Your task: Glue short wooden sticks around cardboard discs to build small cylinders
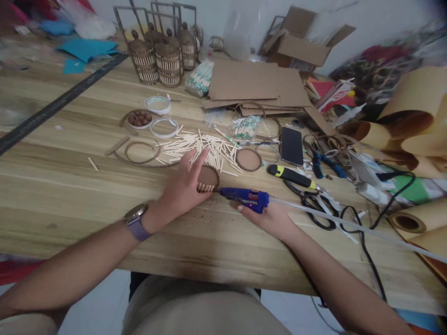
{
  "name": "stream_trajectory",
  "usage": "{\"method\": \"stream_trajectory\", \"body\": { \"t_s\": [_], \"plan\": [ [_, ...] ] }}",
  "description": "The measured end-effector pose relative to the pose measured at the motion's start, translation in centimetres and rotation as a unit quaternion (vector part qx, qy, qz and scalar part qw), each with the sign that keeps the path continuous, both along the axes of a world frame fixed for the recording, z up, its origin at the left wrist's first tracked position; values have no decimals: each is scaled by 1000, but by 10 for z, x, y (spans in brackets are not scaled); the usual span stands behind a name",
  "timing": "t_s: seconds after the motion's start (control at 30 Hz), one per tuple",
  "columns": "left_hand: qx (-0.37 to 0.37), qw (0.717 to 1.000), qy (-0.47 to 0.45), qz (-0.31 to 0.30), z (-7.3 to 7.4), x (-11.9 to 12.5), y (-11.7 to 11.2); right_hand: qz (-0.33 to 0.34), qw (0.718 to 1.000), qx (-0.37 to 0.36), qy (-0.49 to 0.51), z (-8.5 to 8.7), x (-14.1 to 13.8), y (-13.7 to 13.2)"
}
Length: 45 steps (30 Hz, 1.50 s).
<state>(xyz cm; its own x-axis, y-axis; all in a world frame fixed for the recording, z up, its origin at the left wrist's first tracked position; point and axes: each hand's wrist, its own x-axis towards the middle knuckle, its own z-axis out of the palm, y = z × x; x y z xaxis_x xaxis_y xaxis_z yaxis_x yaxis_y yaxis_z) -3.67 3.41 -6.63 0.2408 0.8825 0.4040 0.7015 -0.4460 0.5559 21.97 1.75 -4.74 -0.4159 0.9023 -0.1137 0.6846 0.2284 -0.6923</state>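
My left hand (181,190) is around the left and near side of a round brown cardboard piece (208,177), whose rim carries a row of short pale sticks. Its thumb lies along the near rim, while the index and middle fingers stretch upward, apart. A watch sits on that wrist. My right hand (270,221) is closed on a blue glue gun (244,195) with a small red light lit. The gun's nozzle meets the near right rim of the round piece, close to my left thumb. A long clear glue stick (335,216) runs out of its back.
Loose wooden sticks (199,146) lie beyond my hands, beside a second round piece (248,159). To the right are a box cutter (291,176), scissors (319,209), a phone (292,145) and a black cord (365,246). Stick-built lanterns (168,65) and cardboard sheets (244,81) stand farther back.
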Motion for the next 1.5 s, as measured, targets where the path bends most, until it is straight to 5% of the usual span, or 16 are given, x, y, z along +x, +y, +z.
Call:
{"method": "stream_trajectory", "body": {
  "t_s": [1.5],
  "plan": [
    [4, 1000, -9, -7, -1, -1, 1, -14, 999, 13, -33, -3, -1, -1]
  ]
}}
